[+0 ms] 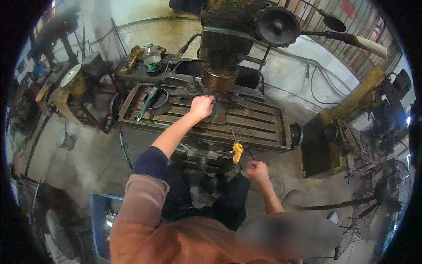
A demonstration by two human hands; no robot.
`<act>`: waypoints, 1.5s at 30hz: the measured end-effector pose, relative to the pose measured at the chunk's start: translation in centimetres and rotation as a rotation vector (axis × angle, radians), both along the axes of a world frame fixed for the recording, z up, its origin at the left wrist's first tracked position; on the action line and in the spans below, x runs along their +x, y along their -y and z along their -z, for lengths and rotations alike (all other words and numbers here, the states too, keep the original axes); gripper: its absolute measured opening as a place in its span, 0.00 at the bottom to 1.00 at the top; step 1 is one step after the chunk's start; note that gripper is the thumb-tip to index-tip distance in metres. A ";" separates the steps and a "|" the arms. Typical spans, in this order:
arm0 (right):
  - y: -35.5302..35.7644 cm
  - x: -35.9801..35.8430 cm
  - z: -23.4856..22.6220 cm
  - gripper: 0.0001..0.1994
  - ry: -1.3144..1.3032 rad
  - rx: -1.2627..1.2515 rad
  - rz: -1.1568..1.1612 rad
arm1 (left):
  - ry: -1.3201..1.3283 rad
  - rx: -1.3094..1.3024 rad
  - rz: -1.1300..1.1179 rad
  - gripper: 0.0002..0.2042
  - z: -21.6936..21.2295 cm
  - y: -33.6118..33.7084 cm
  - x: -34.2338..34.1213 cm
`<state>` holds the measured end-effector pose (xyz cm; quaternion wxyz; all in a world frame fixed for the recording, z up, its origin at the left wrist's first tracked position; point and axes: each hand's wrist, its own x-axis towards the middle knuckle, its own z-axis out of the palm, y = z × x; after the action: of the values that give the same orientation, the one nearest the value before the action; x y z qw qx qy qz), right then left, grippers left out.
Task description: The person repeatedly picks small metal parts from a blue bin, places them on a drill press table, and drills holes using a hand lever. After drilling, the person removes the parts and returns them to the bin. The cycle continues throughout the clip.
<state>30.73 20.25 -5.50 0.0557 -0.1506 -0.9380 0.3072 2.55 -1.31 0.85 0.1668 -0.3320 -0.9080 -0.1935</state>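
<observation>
My left hand (202, 107) is closed in a fist over the slotted table (255, 125) of a milling machine, just under its round spindle head (218, 78). Dark metal lies against its fingers, but what they grip is hidden. Lower and to the right, my right hand (258, 171) is also closed, in front of the table's near side. A short dark rod shows above its fingers; what the hand holds cannot be made out. Between my hands, a yellow air blow gun (238, 153) with a thin nozzle hangs at the table's front edge.
A green-handled tool (148, 104) rests across a round dish (159, 99) on the table's left part. Behind it stands a clear bottle (151, 58). Handwheels (296, 134) stick out at the table's ends. A blue bin (100, 224) is at lower left, a fan (382, 198) at right.
</observation>
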 end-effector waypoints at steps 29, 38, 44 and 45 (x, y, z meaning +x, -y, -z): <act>-4.4 -3.2 -30.0 0.19 -1.489 -0.267 -0.450 | 0.104 0.199 -0.274 0.17 1.6 -0.9 -1.7; -5.1 -3.1 -31.6 0.09 -1.417 -0.269 -0.450 | 0.111 0.194 -0.268 0.16 1.7 -1.0 -2.1; -3.2 -3.2 -28.5 0.09 -1.501 -0.332 -0.356 | 0.184 0.175 -0.250 0.15 0.6 -0.9 -1.6; -3.0 -3.1 -28.6 0.09 -1.496 -0.340 -0.376 | 0.190 0.178 -0.246 0.15 0.5 -0.8 -1.6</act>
<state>27.62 23.26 23.07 0.5951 0.2506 -0.6014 0.4705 0.98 -0.52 0.36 0.1314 -0.1823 -0.9327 -0.2819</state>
